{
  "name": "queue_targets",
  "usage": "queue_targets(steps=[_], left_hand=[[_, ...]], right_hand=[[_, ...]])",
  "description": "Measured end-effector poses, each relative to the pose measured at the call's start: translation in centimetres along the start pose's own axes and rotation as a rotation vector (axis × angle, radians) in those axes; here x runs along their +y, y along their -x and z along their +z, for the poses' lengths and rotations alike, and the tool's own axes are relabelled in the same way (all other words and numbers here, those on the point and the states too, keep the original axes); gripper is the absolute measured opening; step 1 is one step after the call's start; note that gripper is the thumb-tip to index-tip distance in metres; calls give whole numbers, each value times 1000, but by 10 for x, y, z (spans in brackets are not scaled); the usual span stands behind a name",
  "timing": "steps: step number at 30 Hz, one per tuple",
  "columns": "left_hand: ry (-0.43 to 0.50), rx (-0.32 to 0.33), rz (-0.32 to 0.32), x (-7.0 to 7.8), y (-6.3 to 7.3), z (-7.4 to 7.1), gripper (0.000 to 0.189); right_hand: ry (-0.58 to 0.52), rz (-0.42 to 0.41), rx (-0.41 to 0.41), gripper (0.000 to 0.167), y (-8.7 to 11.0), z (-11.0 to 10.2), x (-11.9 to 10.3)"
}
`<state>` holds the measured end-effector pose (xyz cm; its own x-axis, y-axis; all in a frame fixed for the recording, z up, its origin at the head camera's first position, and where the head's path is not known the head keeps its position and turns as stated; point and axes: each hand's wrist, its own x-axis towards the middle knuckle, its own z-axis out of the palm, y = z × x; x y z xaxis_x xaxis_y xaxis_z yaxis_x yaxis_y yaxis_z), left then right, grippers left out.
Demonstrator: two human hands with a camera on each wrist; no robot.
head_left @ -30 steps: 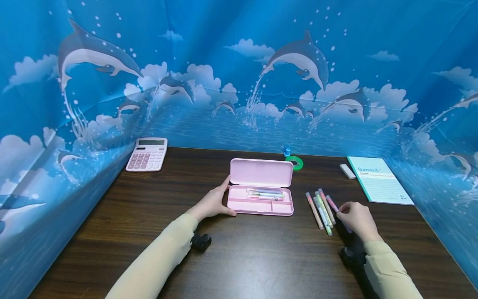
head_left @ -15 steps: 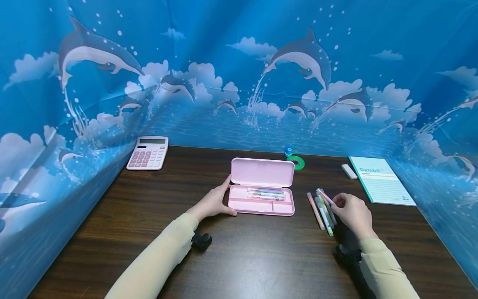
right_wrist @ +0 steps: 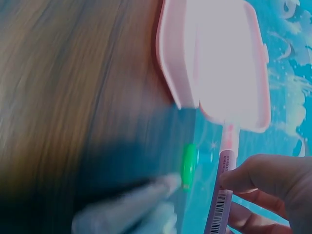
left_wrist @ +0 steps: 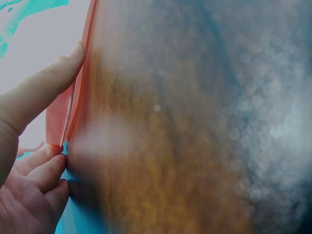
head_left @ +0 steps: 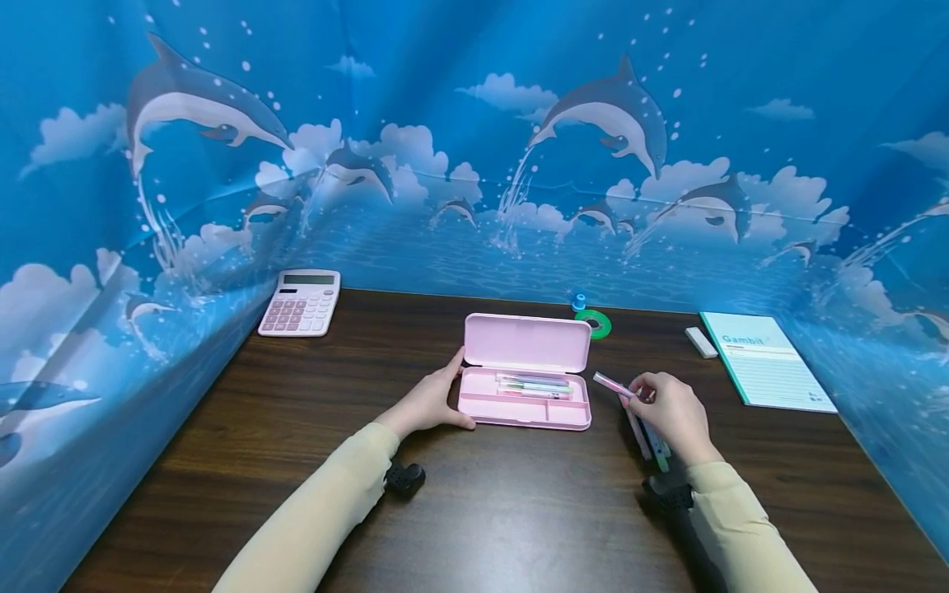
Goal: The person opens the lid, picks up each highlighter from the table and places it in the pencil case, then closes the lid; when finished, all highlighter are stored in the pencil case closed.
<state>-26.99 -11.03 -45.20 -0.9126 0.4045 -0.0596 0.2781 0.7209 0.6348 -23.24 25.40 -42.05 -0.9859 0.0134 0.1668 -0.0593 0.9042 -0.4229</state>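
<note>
In the head view, a pink pencil case point(head_left: 526, 343) lies with its lid up at the middle of the table. Several slim pens point(head_left: 535, 385) rest in its rear compartment; the front compartments hold nothing visible. My left hand point(head_left: 428, 402) grips the case's left end, thumb at the front edge and fingers toward the back. To the right of the case, my right hand point(head_left: 673, 412) pinches a pink-and-purple marker point(head_left: 614, 385), raised and pointing toward the case. The right wrist view shows its barcode label point(right_wrist: 219, 214). Below that hand lie several loose markers point(head_left: 656, 449), partly hidden.
A roll of green tape point(head_left: 596, 324) and a small blue item point(head_left: 579, 302) sit behind the case. Farther right are a white eraser point(head_left: 700, 343) and a notepad point(head_left: 769, 362). A calculator point(head_left: 300, 303) stands back left, before a dolphin-printed curtain point(head_left: 415, 206).
My right hand has picked up the marker from the right of the group and carried it left over the others, toward the case. The left hand stays on the case.
</note>
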Motion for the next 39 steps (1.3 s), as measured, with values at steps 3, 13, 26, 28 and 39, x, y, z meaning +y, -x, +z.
queue_targets(steps=[3,13,26,28,39], left_hand=[[3,0,0,0,0,0,125],[-5,0,-6,1,0,0,125],[5,2,3,0,0,0,125],[5,3,4,0,0,0,125],[13,2,2,1,1,-1,125]], right_hand=[[-9,-20,-18,14,-3,5,-8],[-36,-166,-18,12,-15,25,-40],[-55,-251,-93,5,-21,52,-75],[-53,-255,-97,5,-21,54,-78],[-55,-243,-93,11,-19,57,-88]])
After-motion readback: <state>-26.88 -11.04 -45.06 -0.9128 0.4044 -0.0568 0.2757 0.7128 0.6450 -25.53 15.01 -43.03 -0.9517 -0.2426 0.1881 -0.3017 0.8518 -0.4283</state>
